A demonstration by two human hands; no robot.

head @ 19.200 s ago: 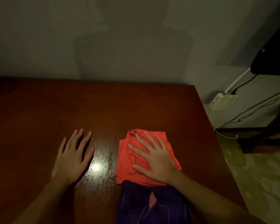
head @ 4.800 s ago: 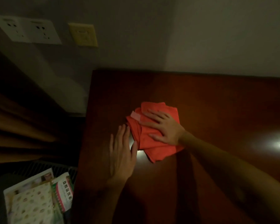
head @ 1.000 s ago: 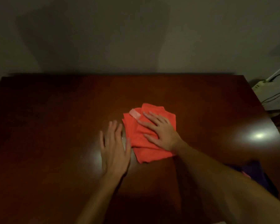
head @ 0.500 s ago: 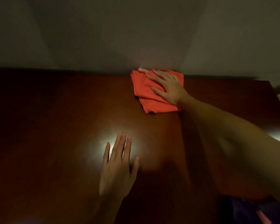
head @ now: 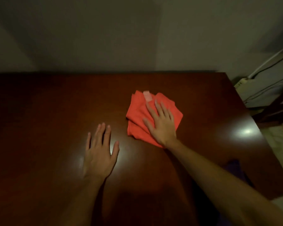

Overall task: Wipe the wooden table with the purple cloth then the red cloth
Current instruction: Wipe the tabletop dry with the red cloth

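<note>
Two bare hands and two cloths on one glossy, dark wooden table (head: 39, 111). The right hand (head: 160, 124) lies flat, fingers spread, pressing one crumpled, folded red cloth (head: 137, 115) right of the table's centre, its long axis running near to far, a pale tag at its far edge. The left hand (head: 99, 154) rests open and empty on bare wood beside it; a dim purple cloth (head: 234, 168) shows at the near right edge.

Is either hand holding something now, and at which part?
Nothing is gripped. The right hand lies flat on the middle of the red cloth, pressing it down; the left hand rests open on the table.
</note>
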